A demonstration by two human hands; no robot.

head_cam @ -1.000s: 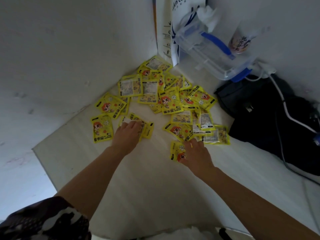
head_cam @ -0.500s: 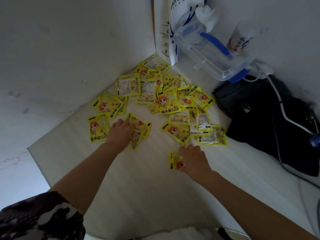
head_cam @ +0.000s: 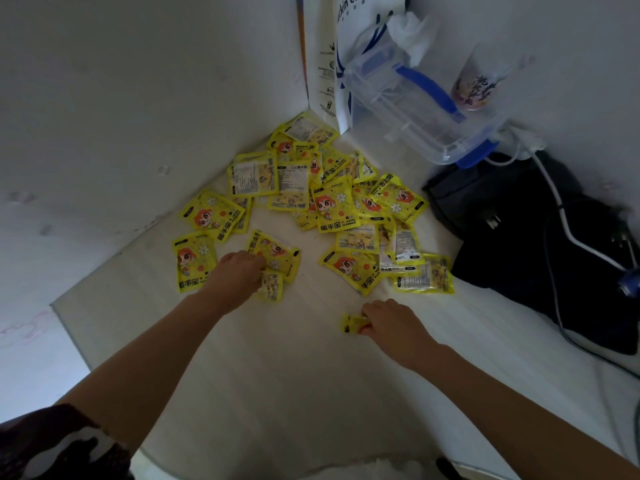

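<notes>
Several yellow hand-warmer packets lie scattered in the corner of a white table. My left hand has its fingers curled down on one packet, which sticks out from under the fingertips. My right hand covers most of another packet and grips it, so that only its left end shows. One packet lies flat just left of my left hand.
A clear plastic box with blue clips leans against the back wall beside a white paper bag and a printed cup. A black bag with white cables fills the right side. White walls close in on the left and at the back.
Both hands have slid toward me, each dragging a packet out of the pile. The right hand's packet now lies clear of the other packets.
</notes>
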